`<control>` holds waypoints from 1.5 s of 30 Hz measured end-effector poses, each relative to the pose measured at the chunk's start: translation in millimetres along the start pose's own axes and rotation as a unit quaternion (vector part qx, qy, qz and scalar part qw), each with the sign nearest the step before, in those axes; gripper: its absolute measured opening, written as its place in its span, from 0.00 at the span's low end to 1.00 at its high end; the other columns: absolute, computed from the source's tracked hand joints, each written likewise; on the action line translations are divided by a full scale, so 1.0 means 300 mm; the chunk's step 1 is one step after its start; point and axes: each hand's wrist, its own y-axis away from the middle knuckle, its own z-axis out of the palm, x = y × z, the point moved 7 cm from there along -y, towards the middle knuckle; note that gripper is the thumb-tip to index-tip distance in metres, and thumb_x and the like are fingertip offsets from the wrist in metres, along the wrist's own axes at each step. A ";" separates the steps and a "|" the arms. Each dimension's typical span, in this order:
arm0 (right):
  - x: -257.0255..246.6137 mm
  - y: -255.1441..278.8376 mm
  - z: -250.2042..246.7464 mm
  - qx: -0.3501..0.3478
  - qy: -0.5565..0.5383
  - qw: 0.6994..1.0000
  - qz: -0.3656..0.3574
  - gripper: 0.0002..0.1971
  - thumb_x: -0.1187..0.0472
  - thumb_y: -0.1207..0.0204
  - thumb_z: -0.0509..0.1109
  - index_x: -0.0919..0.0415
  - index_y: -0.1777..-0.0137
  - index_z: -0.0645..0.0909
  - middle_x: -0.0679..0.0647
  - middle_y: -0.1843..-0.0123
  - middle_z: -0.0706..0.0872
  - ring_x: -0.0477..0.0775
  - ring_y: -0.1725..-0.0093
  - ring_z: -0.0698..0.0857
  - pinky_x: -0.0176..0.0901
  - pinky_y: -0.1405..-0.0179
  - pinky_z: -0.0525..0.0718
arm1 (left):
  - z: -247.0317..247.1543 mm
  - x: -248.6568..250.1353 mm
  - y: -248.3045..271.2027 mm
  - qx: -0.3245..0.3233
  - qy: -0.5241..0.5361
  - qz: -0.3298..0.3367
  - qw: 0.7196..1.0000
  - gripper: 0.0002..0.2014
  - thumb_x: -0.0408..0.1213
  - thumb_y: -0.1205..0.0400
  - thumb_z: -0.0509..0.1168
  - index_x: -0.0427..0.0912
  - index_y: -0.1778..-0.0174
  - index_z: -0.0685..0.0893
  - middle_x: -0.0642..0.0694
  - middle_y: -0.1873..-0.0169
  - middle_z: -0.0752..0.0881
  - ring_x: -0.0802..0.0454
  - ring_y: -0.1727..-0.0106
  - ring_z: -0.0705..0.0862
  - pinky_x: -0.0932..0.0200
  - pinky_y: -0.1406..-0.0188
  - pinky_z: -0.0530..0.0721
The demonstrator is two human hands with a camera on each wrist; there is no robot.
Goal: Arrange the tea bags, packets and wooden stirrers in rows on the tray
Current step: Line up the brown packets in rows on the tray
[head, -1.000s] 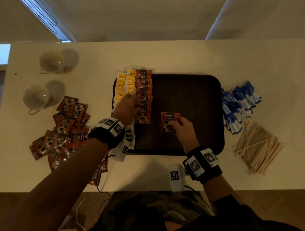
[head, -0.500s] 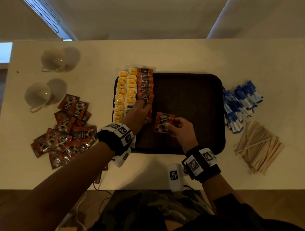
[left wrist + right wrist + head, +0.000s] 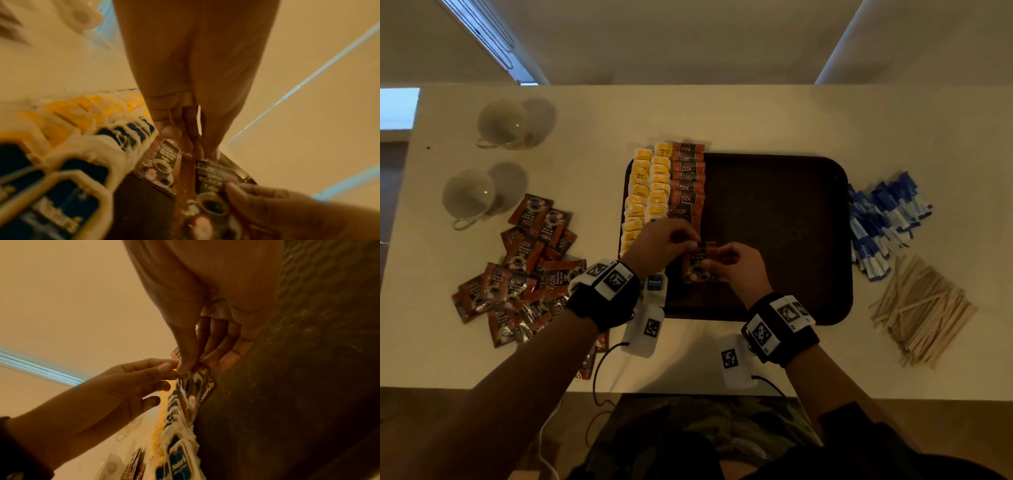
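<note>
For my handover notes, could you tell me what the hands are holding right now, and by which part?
Both hands pinch one coffee packet above the tray: the left hand by its top edge, the right hand by its right side.

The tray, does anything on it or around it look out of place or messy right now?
Yes. The top coffee packet and top yellow tea bags overhang the tray's far rim. Left of it, brown coffee packets lie in a loose overlapping heap, facing different ways. Nothing looks spilled or torn.
</note>
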 end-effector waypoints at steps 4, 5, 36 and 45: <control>-0.005 -0.012 0.030 -0.006 0.019 1.000 -0.003 0.11 0.61 0.32 0.79 0.55 0.52 0.82 0.53 0.48 0.86 0.52 0.47 0.86 0.55 0.46 0.87 | -0.029 -0.048 -0.012 0.025 -0.059 -0.044 0.997 0.08 0.35 0.23 0.70 0.38 0.50 0.88 0.49 0.55 0.82 0.64 0.60 0.74 0.78 0.63 0.68; -0.003 -0.015 0.035 -0.006 0.017 1.000 -0.001 0.11 0.61 0.32 0.79 0.55 0.53 0.82 0.54 0.48 0.86 0.53 0.47 0.86 0.55 0.46 0.87 | -0.031 -0.058 -0.017 0.020 -0.074 -0.054 0.996 0.08 0.36 0.22 0.70 0.38 0.51 0.88 0.48 0.55 0.84 0.62 0.59 0.75 0.76 0.63 0.68; -0.139 -0.135 0.107 0.103 0.074 0.991 -0.045 0.35 0.47 0.26 0.71 0.61 0.24 0.66 0.59 0.25 0.71 0.58 0.28 0.72 0.57 0.30 0.74 | -0.204 -0.212 0.263 0.222 -0.078 -0.137 0.962 0.04 0.39 0.20 0.67 0.42 0.55 0.83 0.51 0.59 0.80 0.55 0.59 0.73 0.62 0.62 0.68; -0.200 -0.156 0.127 0.074 0.017 0.996 -0.041 0.28 0.53 0.19 0.65 0.62 0.23 0.65 0.56 0.24 0.71 0.53 0.27 0.72 0.45 0.31 0.73 | -0.219 -0.229 0.285 0.234 -0.064 -0.122 0.962 0.04 0.35 0.21 0.68 0.38 0.56 0.84 0.46 0.59 0.82 0.55 0.61 0.72 0.62 0.61 0.68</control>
